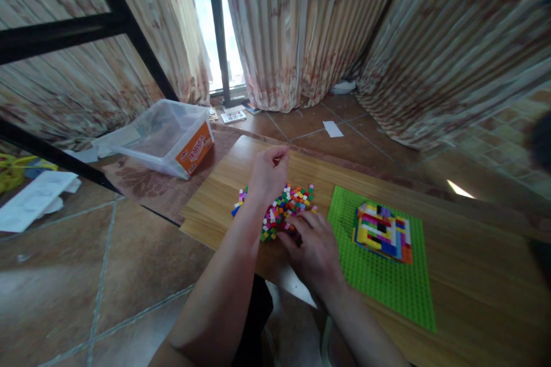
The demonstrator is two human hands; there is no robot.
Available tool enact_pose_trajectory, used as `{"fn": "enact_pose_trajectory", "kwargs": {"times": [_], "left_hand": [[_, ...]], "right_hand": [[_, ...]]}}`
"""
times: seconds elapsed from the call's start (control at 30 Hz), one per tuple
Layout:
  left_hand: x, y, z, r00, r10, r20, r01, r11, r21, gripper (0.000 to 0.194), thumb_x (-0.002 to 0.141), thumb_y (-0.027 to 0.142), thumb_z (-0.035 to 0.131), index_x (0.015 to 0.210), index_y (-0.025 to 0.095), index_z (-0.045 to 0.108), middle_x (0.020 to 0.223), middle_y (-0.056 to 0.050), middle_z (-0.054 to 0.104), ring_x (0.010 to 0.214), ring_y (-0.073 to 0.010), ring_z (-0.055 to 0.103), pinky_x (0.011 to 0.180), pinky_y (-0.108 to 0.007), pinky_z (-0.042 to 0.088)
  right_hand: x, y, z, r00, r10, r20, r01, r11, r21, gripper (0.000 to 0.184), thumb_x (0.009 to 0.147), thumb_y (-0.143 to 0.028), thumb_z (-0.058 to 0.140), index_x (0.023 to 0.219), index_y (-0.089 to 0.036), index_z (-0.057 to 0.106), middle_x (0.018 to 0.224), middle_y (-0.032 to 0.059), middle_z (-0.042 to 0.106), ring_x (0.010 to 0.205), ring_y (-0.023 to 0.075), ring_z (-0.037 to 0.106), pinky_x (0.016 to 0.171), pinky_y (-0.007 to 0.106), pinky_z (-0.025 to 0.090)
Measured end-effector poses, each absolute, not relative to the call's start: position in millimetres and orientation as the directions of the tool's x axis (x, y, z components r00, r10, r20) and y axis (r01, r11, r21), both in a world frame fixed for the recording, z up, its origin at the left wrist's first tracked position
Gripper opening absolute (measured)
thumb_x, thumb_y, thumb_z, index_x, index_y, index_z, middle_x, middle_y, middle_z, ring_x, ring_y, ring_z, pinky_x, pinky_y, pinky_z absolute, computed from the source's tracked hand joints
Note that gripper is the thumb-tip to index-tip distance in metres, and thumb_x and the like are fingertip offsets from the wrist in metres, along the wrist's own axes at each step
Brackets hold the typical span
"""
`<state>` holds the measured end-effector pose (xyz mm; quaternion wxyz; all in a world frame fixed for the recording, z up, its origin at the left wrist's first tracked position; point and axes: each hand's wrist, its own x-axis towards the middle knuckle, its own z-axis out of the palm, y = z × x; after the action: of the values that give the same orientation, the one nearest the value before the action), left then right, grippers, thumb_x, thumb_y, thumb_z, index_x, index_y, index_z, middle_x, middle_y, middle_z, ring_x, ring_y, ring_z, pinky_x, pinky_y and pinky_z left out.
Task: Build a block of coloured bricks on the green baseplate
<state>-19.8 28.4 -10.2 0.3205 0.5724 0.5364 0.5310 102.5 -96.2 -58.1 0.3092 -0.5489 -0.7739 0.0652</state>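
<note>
A pile of small multicoloured toy bricks (275, 215) lies loose on the wooden table. My left hand (270, 171) is raised over the far side of the pile, its fingers closed in a pinch; whatever they hold is hidden. At the near right edge of the pile, my right hand (313, 243) touches the bricks with bent fingers, thumb and index finger apart. To the right lies a green studded baseplate (387, 289). On it stands a low build of stacked toy bricks (383, 232) in yellow, red, white, blue and other colours.
Beyond the left end of the wooden table (469, 264), a clear plastic bin (163, 152) with an orange label rests on a mat. A white moulded tray (37, 200) sits at far left beside a black metal frame (146, 63). Striped curtains (284, 34) hang behind.
</note>
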Motion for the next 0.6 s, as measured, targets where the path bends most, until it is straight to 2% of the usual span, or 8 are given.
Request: {"fn": "enact_pose_trajectory", "kwargs": {"times": [0.1, 0.23, 0.33, 0.47, 0.6], "left_hand": [[-25.1, 31.1, -11.6, -0.16, 0.951, 0.263, 0.252, -0.218, 0.943, 0.02, 0.08, 0.015, 0.06, 0.093, 0.015, 0.075, 0.088, -0.005, 0.075, 0.08, -0.0155, 0.068, 0.076, -0.027, 0.055], [-29.1, 31.2, -11.0, -0.187, 0.95, 0.252, 0.237, -0.205, 0.95, 0.021, 0.08, 0.015, 0.061, 0.095, 0.015, 0.075, 0.087, -0.006, 0.075, 0.078, -0.0155, 0.068, 0.075, -0.028, 0.055], [-30.9, 31.3, -10.8, -0.203, 0.947, 0.25, 0.227, -0.203, 0.953, 0.022, 0.08, 0.016, 0.061, 0.096, 0.015, 0.075, 0.086, -0.005, 0.075, 0.075, -0.0145, 0.067, 0.071, -0.026, 0.054], [-32.1, 31.9, -10.8, -0.205, 0.948, 0.243, 0.215, -0.199, 0.956, 0.02, 0.079, 0.016, 0.061, 0.093, 0.015, 0.076, 0.084, -0.004, 0.075, 0.074, -0.0141, 0.066, 0.07, -0.025, 0.054], [-33.4, 32.7, -10.5, -0.212, 0.95, 0.231, 0.207, -0.187, 0.96, 0.02, 0.079, 0.017, 0.062, 0.093, 0.015, 0.076, 0.084, -0.004, 0.075, 0.073, -0.0135, 0.066, 0.069, -0.025, 0.054]], "right_hand": [[102.9, -93.2, -58.9, -0.2, 0.884, 0.424, 0.822, 0.387, -0.419, 0.011, 0.086, -0.024, 0.063, 0.091, -0.021, 0.074, 0.097, 0.008, 0.068, 0.092, 0.0234, 0.056, 0.082, 0.038, 0.047], [111.6, -88.9, -57.2, -0.144, 0.888, 0.436, 0.85, 0.337, -0.405, 0.014, 0.087, -0.018, 0.06, 0.085, -0.02, 0.074, 0.093, 0.0075, 0.067, 0.087, 0.0226, 0.055, 0.079, 0.037, 0.046], [112.5, -86.1, -55.8, -0.133, 0.874, 0.467, 0.84, 0.349, -0.415, 0.018, 0.088, -0.015, 0.057, 0.094, -0.018, 0.074, 0.096, 0.0082, 0.067, 0.089, 0.0222, 0.055, 0.08, 0.036, 0.046], [97.3, -82.6, -55.3, -0.245, 0.844, 0.478, 0.804, 0.452, -0.386, 0.03, 0.093, -0.017, 0.051, 0.117, -0.021, 0.069, 0.117, 0.0111, 0.062, 0.103, 0.0244, 0.053, 0.088, 0.04, 0.046], [82.4, -79.9, -56.9, -0.303, 0.836, 0.457, 0.825, 0.471, -0.313, 0.028, 0.095, -0.024, 0.051, 0.115, -0.027, 0.069, 0.125, 0.0123, 0.057, 0.112, 0.0287, 0.049, 0.092, 0.047, 0.043]]}}
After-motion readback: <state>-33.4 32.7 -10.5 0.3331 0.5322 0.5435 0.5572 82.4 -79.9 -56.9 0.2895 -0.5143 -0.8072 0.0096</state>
